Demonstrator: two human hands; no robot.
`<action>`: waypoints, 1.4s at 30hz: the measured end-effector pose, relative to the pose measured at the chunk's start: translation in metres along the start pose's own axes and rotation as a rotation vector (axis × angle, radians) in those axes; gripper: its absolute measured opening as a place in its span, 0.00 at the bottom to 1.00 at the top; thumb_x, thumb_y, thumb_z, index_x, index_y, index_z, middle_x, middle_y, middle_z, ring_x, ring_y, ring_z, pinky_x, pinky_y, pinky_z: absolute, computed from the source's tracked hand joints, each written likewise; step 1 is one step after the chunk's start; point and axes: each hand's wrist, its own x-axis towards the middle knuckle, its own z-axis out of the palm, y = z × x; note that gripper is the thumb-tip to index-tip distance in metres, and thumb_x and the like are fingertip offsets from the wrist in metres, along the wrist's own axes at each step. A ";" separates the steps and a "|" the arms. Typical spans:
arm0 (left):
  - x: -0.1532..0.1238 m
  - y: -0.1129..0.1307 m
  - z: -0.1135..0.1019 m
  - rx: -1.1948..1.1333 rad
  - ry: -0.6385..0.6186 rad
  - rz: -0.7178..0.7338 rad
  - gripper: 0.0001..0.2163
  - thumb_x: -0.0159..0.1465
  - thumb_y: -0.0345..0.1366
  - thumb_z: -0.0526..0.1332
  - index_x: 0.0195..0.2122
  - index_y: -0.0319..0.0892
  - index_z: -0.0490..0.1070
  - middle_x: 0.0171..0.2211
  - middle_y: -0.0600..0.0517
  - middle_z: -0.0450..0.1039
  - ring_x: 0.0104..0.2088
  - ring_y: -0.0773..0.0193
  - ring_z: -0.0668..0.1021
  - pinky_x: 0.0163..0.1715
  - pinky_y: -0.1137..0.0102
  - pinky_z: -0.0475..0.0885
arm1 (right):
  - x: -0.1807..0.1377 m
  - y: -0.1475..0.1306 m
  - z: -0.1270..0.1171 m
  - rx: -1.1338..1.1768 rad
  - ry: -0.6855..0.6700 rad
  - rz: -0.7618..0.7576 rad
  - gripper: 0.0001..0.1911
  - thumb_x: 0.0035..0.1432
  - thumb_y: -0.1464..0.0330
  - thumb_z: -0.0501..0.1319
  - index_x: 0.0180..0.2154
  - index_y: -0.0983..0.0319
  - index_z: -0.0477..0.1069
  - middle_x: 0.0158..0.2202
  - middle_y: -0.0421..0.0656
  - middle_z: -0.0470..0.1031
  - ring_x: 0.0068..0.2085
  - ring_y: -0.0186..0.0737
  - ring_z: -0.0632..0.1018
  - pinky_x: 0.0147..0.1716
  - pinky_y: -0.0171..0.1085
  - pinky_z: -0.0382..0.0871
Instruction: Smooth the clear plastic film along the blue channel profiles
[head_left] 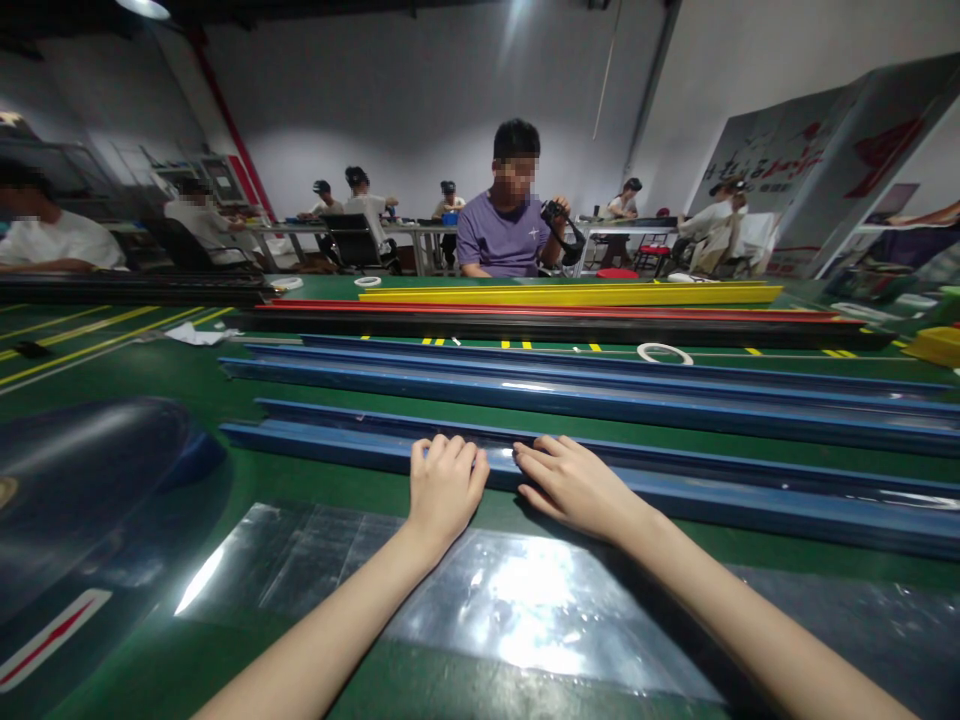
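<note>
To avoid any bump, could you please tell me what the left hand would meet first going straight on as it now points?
The left hand would probably first meet the far wall of the near blue rail it rests on, though depth is unclear here.

Both arms are bare and reach forward, converging toward the middle. The left arm (322, 625) enters at the lower edge and slants up to the right; the right arm (739, 605) enters at the lower right corner and slants up to the left. The left hand (447, 487) is back up, its fingers (441, 448) bent and bunched with the tips pointing down out of sight, its thumb (478, 474) along the right side. The right hand (576, 482) is also back up, its fingers loosely spread and gently bent, pointing left and forward, thumb lower and apart. The hands are near each other, not touching.
</note>
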 end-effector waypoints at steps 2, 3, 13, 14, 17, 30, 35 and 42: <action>0.000 0.000 0.001 0.014 0.005 0.004 0.14 0.62 0.35 0.46 0.24 0.41 0.66 0.25 0.52 0.69 0.31 0.62 0.68 0.36 0.64 0.55 | 0.000 -0.001 0.000 0.005 0.005 0.000 0.15 0.59 0.64 0.46 0.42 0.64 0.64 0.47 0.48 0.67 0.43 0.42 0.66 0.38 0.40 0.60; 0.000 0.000 0.001 0.019 0.006 0.006 0.14 0.62 0.35 0.46 0.24 0.41 0.67 0.25 0.51 0.70 0.31 0.62 0.68 0.35 0.64 0.55 | 0.000 -0.001 0.000 0.004 0.009 0.006 0.15 0.59 0.63 0.46 0.42 0.64 0.64 0.47 0.48 0.67 0.43 0.42 0.66 0.38 0.40 0.60; 0.000 -0.001 0.000 0.042 -0.003 0.045 0.14 0.62 0.35 0.46 0.24 0.41 0.67 0.25 0.51 0.70 0.30 0.61 0.68 0.32 0.65 0.54 | 0.006 -0.010 -0.005 0.109 0.033 0.191 0.06 0.57 0.66 0.51 0.32 0.62 0.61 0.32 0.43 0.67 0.33 0.37 0.66 0.31 0.34 0.58; 0.000 -0.001 0.000 0.041 -0.004 0.047 0.14 0.62 0.35 0.46 0.24 0.41 0.67 0.25 0.51 0.70 0.30 0.61 0.68 0.32 0.65 0.54 | 0.006 -0.011 -0.005 0.137 0.038 0.202 0.05 0.57 0.67 0.51 0.32 0.62 0.61 0.32 0.43 0.67 0.34 0.36 0.66 0.31 0.34 0.58; 0.000 -0.001 0.001 0.041 -0.009 0.049 0.14 0.63 0.35 0.46 0.24 0.41 0.66 0.25 0.51 0.70 0.31 0.61 0.68 0.32 0.65 0.53 | 0.005 -0.014 -0.005 0.162 0.043 0.242 0.02 0.56 0.69 0.52 0.32 0.62 0.60 0.33 0.42 0.67 0.35 0.36 0.66 0.31 0.33 0.58; 0.002 -0.007 -0.008 0.027 -0.046 0.064 0.13 0.63 0.36 0.46 0.26 0.41 0.66 0.26 0.51 0.69 0.31 0.62 0.69 0.30 0.68 0.56 | 0.011 -0.019 -0.013 0.046 -0.038 0.278 0.02 0.53 0.72 0.52 0.32 0.60 0.59 0.34 0.43 0.68 0.37 0.39 0.68 0.27 0.35 0.57; 0.005 -0.011 -0.012 0.033 -0.102 0.096 0.13 0.63 0.37 0.47 0.27 0.41 0.67 0.27 0.51 0.69 0.32 0.62 0.69 0.30 0.68 0.57 | 0.013 -0.017 -0.014 0.024 -0.056 0.270 0.02 0.52 0.71 0.52 0.32 0.60 0.60 0.35 0.43 0.69 0.36 0.40 0.69 0.25 0.35 0.56; 0.002 -0.004 -0.012 0.033 -0.145 0.149 0.14 0.63 0.38 0.45 0.27 0.41 0.67 0.28 0.50 0.69 0.32 0.61 0.69 0.32 0.67 0.58 | -0.006 -0.007 -0.021 0.032 -0.096 0.304 0.01 0.52 0.71 0.53 0.30 0.60 0.59 0.33 0.42 0.69 0.35 0.39 0.69 0.25 0.34 0.55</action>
